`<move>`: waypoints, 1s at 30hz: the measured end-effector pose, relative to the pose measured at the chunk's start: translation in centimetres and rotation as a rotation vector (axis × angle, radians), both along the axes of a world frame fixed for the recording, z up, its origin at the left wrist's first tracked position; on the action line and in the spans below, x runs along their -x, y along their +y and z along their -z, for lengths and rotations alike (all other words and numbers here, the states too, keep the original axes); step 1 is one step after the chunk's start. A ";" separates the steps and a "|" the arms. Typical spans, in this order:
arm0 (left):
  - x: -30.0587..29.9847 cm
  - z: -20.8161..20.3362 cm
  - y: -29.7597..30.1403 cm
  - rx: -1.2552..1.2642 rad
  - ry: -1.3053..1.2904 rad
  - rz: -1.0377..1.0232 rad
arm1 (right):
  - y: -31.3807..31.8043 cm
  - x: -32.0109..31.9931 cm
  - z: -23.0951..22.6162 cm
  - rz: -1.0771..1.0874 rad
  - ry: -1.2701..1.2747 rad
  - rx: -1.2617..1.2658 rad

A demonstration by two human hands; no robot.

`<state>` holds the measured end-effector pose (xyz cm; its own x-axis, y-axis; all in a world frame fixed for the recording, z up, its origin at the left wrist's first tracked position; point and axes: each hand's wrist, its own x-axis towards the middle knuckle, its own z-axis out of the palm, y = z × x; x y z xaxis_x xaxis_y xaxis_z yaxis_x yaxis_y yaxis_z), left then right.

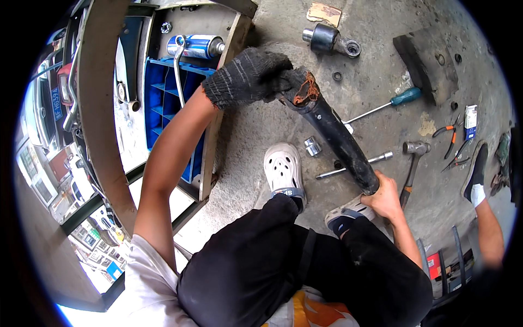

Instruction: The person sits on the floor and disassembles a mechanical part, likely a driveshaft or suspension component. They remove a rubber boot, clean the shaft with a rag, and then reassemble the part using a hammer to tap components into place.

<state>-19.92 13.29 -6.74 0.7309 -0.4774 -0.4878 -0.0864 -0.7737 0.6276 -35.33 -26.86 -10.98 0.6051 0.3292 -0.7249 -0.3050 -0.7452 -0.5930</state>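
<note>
A long black metal tube (343, 141) lies slantwise in front of me, its far end up by my left hand and its near end by my right. Orange-red grease (308, 90) is smeared at the far end. My left hand (248, 77), in a dark grey knitted glove, is closed on that end; its fingertips are partly hidden against the dark metal. My bare right hand (384, 199) grips the near end, with some fingers out of sight beneath it. Under the tube a steel bar wrench (381, 157) lies on the concrete, next to a chrome socket (312, 146).
A screwdriver (406, 97), a hammer (417, 148), pliers (451, 139) and a black cylindrical part with an eye end (325, 41) lie on the floor. Left stands a bench with a blue divided tray (158, 87), spray can (199, 47) and wrench (178, 71). Another person's foot (476, 170) is at right.
</note>
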 end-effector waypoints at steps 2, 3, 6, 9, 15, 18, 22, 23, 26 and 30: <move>0.1 -0.4 0.1 0.017 -0.096 0.079 | -0.3 -0.3 -0.8 0.040 0.086 -0.046; 0.4 -0.5 0.6 0.072 -0.245 0.131 | -0.5 -0.5 -1.0 0.056 0.125 -0.071; 1.1 0.7 1.1 0.226 -0.522 0.238 | -1.8 -0.1 -1.3 0.000 0.172 -0.121; 1.8 0.3 0.7 0.130 -0.561 0.199 | -2.2 0.2 -1.5 0.023 0.143 -0.190; 2.6 0.7 1.3 0.386 -0.075 -1.032 | -1.9 -0.3 -1.8 0.094 0.190 -0.156; 4.1 -0.2 1.5 0.545 -0.175 -0.740 | -1.8 -0.5 -1.7 0.108 0.164 -0.137; 4.2 -1.8 -0.1 0.814 0.055 -0.521 | -1.6 -0.4 -1.4 0.085 0.174 -0.134; 3.6 -1.7 -0.5 0.705 0.004 -0.413 | -1.6 -0.4 -1.4 0.081 0.170 -0.128; 2.1 -1.8 -1.4 0.515 -0.048 -0.251 | -1.5 -0.3 -1.3 0.068 0.144 -0.139; 2.8 -1.0 -2.7 0.240 -0.515 -0.115 | -1.4 0.1 -1.3 0.074 0.119 -0.118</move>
